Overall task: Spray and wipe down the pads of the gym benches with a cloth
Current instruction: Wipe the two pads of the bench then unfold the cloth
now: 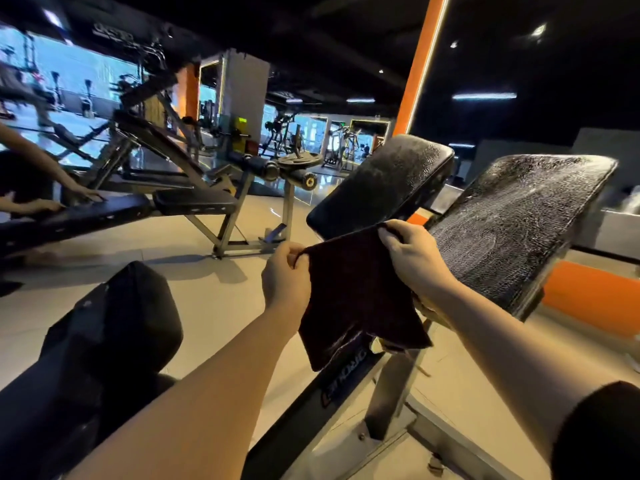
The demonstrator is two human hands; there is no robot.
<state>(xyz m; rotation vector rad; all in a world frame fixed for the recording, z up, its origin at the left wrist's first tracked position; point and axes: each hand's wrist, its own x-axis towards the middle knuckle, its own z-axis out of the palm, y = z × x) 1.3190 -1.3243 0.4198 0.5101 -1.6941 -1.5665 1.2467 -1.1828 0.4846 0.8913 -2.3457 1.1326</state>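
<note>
Left hand [285, 275] and right hand [414, 252] each pinch a top corner of the dark cloth [360, 299], held hanging near two droplet-covered pads: left pad [381, 185], right pad [519, 223].

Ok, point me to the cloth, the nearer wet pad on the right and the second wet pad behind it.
cloth [360, 292]: head view, middle of the dark hanging fabric.
nearer wet pad [519, 223]: head view, centre of its wet face.
second wet pad [384, 183]: head view, centre of its tilted face.
</note>
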